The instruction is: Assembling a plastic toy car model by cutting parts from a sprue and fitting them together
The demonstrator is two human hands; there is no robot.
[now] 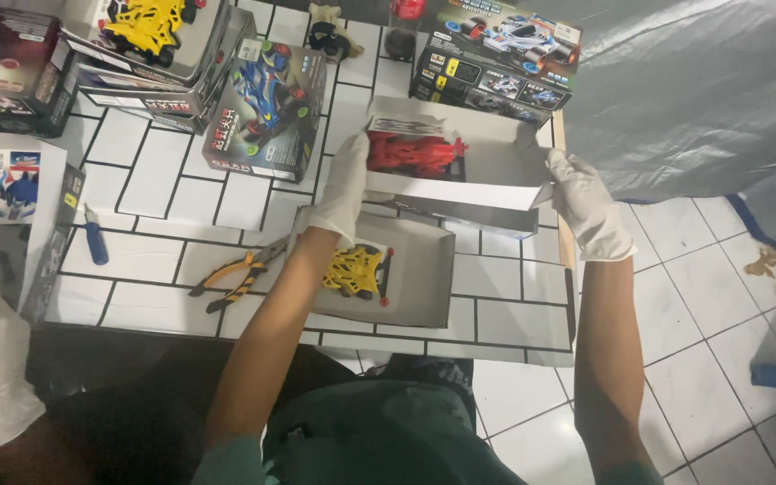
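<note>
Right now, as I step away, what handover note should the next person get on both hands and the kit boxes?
Left hand, gloved: grips the left end of the open white box.
Right hand, gloved: grips its right end.
The box is held just above the table, with a red car body inside.
Done: the yellow car body lies on the grey box lid.
Left: the red body is not yet out. Pliers and a blue screwdriver lie untouched.
</note>
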